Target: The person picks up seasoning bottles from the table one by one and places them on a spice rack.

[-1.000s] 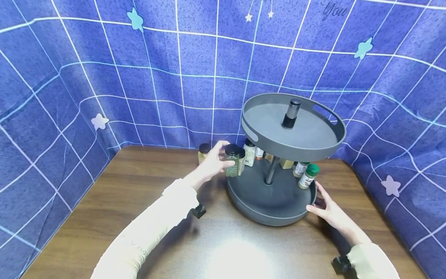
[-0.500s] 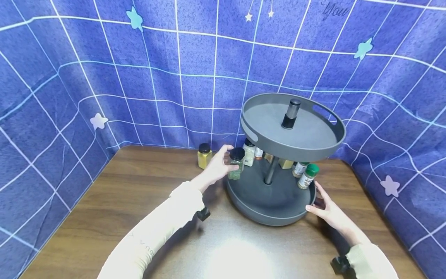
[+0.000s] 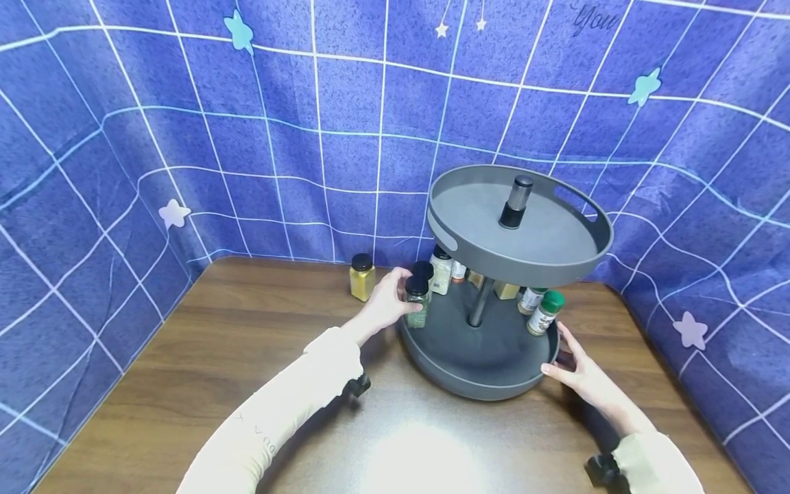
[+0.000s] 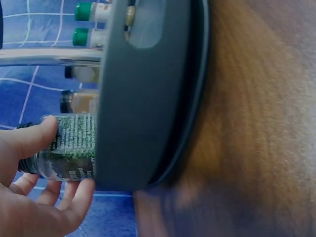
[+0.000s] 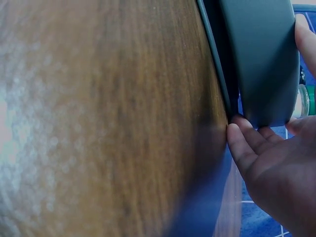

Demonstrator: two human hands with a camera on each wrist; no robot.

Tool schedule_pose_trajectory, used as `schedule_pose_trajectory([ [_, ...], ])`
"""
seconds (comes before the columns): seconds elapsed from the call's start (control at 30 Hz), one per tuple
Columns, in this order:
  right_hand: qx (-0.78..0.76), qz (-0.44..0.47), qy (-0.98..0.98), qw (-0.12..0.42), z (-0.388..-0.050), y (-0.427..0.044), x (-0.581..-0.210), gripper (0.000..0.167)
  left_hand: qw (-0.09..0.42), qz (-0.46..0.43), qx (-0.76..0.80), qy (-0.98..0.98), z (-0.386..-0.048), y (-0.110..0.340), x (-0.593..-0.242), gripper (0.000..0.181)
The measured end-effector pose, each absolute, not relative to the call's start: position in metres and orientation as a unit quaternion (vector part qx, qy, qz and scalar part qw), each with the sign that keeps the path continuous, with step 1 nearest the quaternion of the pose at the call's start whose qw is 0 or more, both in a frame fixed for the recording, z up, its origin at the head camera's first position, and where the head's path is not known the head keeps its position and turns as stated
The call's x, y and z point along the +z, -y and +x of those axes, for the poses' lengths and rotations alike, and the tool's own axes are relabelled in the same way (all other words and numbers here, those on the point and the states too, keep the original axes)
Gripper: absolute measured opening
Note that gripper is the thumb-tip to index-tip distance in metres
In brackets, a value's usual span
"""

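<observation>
My left hand [image 3: 384,302] holds a glass spice jar [image 3: 417,312] of green herbs with a black lid, thumb on one side and fingers on the other. The jar stands inside the left rim of the lower tray [image 3: 478,390] of a grey two-tier turntable; the rim hides its base in the left wrist view. Another black-lidded jar [image 3: 424,269] is right behind it, partly covered. At the right side of that tray, my right hand [image 3: 583,377] grips the rim, thumb at the top edge and fingers against the outer wall and underside [image 5: 266,98].
A yellow spice jar [image 3: 362,280] with a black lid stands on the wooden table [image 3: 265,302] left of the turntable. Green-capped bottles [image 3: 544,315] and other jars line the lower tray's back and right. Overhead is the upper tray [image 3: 472,202]; a blue curtain [image 3: 278,171] hangs behind.
My left hand has carried the herb jar right and slightly towards me, down inside the lower tray's rim. The yellow jar has come into fuller view. My right hand stays on the rim.
</observation>
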State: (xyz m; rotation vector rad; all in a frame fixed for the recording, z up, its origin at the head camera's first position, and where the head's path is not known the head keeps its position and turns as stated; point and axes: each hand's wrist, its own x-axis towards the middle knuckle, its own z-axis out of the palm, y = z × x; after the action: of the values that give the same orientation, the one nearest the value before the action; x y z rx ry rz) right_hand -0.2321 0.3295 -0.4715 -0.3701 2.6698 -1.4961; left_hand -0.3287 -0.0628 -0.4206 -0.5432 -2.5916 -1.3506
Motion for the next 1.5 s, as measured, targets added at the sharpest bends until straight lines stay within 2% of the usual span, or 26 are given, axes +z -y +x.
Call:
schedule_pose_trajectory([
  [0.53,-0.486,-0.122,-0.865,0.022,-0.232,-0.329,-0.472,0.088,0.101,-0.199,-0.45,0.865,-0.33,0.064,-0.43,0.06],
  [0.77,-0.49,-0.12,-0.863,0.027,-0.232,-0.328,-0.471,0.089,0.075,-0.212,-0.456,0.861,-0.329,0.069,-0.424,0.07],
  [1.1,-0.486,-0.118,-0.866,0.028,-0.232,-0.329,-0.472,0.089,0.039,-0.219,-0.499,0.838,-0.324,0.087,-0.398,0.08],
  [1.5,-0.482,-0.115,-0.868,0.03,-0.232,-0.329,-0.472,0.088,0.099,-0.208,-0.479,0.847,-0.329,0.121,-0.367,0.085],
])
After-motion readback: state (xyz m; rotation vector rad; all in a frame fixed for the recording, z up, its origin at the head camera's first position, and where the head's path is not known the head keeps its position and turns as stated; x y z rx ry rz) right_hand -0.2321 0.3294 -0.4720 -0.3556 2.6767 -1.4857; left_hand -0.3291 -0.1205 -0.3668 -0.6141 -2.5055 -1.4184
